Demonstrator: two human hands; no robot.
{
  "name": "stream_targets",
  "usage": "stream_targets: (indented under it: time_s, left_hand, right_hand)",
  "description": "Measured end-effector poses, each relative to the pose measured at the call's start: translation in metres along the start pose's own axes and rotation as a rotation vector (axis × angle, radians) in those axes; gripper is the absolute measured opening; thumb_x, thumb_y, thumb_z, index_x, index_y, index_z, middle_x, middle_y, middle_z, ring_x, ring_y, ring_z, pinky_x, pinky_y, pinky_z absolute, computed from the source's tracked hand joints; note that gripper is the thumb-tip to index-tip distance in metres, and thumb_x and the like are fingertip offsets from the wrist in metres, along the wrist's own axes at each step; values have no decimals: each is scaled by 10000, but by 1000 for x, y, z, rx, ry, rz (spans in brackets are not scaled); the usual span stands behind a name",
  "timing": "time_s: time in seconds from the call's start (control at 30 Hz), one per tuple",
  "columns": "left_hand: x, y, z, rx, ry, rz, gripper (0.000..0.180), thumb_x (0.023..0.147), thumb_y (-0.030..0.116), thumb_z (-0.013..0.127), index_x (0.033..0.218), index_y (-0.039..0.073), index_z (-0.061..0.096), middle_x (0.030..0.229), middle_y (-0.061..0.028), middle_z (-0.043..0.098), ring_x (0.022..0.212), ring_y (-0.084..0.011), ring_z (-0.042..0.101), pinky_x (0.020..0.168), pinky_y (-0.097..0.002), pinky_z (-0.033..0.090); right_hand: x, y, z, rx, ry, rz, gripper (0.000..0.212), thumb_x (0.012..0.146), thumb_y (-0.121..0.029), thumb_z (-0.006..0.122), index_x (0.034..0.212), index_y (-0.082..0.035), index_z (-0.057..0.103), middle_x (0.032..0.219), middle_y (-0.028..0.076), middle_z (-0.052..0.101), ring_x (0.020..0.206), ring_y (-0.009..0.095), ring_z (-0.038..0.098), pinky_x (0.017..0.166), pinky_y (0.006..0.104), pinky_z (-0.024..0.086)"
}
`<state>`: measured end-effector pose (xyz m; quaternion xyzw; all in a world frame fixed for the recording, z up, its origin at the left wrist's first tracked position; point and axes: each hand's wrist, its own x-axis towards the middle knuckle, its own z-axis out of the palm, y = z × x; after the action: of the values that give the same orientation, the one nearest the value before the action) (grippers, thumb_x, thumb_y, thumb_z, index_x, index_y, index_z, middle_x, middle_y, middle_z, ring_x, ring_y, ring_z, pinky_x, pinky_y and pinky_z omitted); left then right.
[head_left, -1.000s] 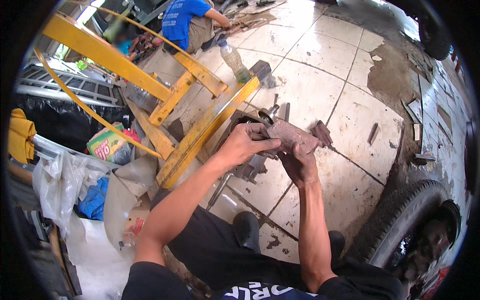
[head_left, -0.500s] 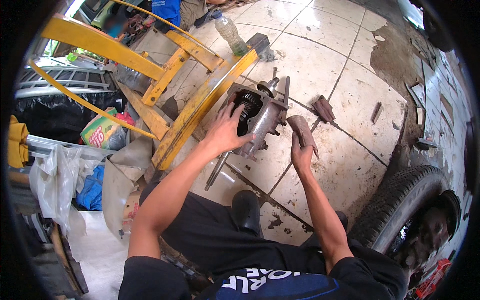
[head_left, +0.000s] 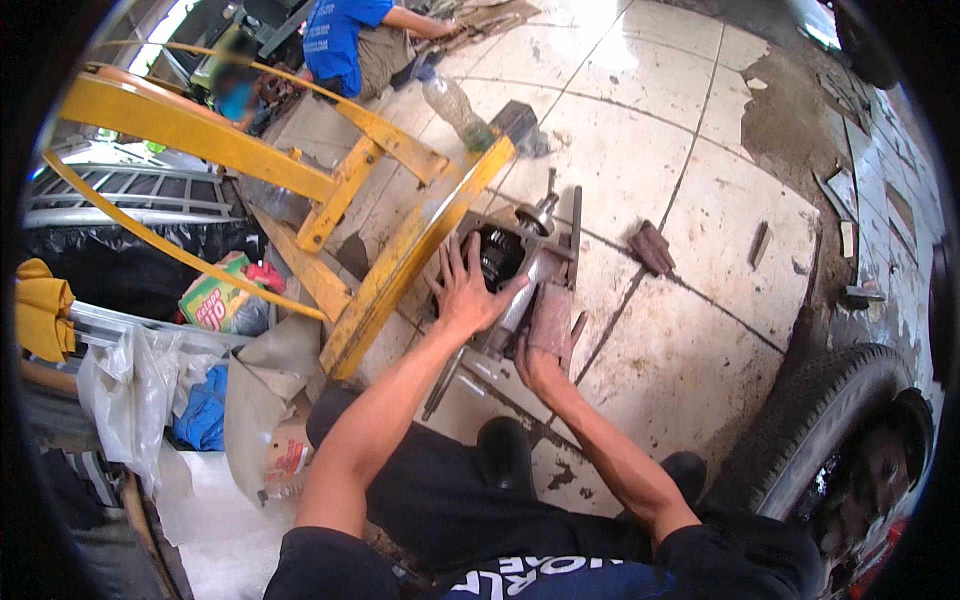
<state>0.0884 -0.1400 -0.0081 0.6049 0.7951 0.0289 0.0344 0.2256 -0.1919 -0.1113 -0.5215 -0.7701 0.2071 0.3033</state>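
Head view, housing: The grey metal housing (head_left: 541, 268) is set on the tiled floor (head_left: 690, 345), in front of the person and just beside the yellow frame (head_left: 420, 265); by its open face, dark gears (head_left: 499, 250) are exposed.
Long axis: The housing is laid aslant, its upper end turned away and slightly right, where a bright shaft (head_left: 541, 213) is seen; at the near left end, a rod (head_left: 441, 385) is pointed back toward the person.
Left hand: The left hand (head_left: 468, 298) is laid over the near left part of the open face, its fingers spread and gripping nothing; the thumb is stretched rightward across the housing, and the gears lie just beyond the fingers, up and to the right.
Right hand: A brown piece (head_left: 550, 318) is gripped at its near end by the right hand (head_left: 543, 368); some fingers are hidden.
Brown piece: It is held at the housing's right side, its long axis pointed mostly away from the person; whether the wall is touched cannot be told.
Nearer hand: The gears are more closely reached by the left hand; by the right, the outer side wall.
Floor to the right: A brown block (head_left: 652, 247) and a thin strip (head_left: 760, 244) are left lying apart from both hands.
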Motion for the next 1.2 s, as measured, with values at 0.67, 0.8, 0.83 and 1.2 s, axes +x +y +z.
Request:
stream_targets:
  time_s: [0.67,0.8,0.83,1.2]
  left_hand:
    - [0,20,-17,-78,-95,-226,1199,685,834,601,1552,128,167,1598,-233,76,1440,-477,150,1091,-698,179]
    - [-3,16,-15,-73,-214,-220,1336,594,906,591,1572,154,77,1615,-227,-50,1468,-471,46,1106,-698,136]
    - [-4,11,-8,-72,-204,-199,1339,595,904,595,1572,155,70,1613,-232,-54,1467,-474,38,1101,-702,130]
    - [-2,10,-3,-109,-163,-172,1285,651,807,661,1569,163,32,1598,-258,-51,1433,-519,76,1043,-743,145]
  right_hand:
    - [34,1,-7,180,39,164,703,881,-218,534,1500,1,282,1513,247,330,1441,408,243,1114,679,-78]
    - [45,18,-20,116,126,55,602,886,-146,520,1472,-109,387,1456,159,456,1392,359,372,1133,659,-58]
    - [44,20,-25,139,115,60,601,879,-130,526,1466,-117,400,1455,156,458,1394,356,371,1134,658,-59]
    - [38,19,-23,87,239,35,519,877,-105,541,1393,-152,508,1337,107,594,1296,301,513,1147,628,39]
